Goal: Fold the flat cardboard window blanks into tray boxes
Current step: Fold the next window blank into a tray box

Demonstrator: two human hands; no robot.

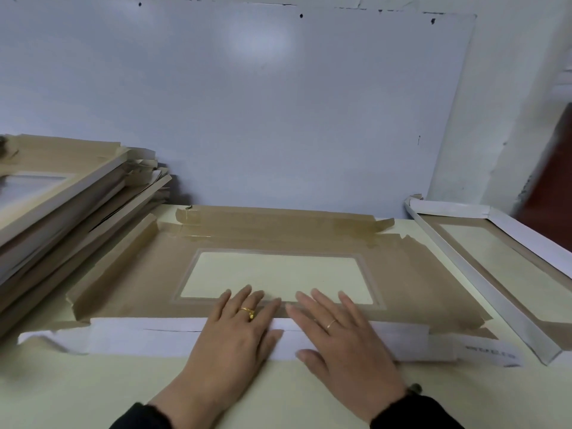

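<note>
A brown cardboard window blank [278, 239] lies flat on the pale table, its rectangular cut-out in the middle. Its near flap [148, 334] is folded over and shows its white side. My left hand [238, 329] and my right hand [337, 332] lie side by side on that folded flap, fingers straight and pressing it down, fingertips reaching the edge of the window. The left side flap [114, 267] stands tilted up. The far flaps lie flat against the table.
A leaning stack of several flat blanks [71, 205] fills the left side. A folded tray box [495, 267] with white walls sits at the right. A pale blue board [278, 103] stands behind the table [93, 391].
</note>
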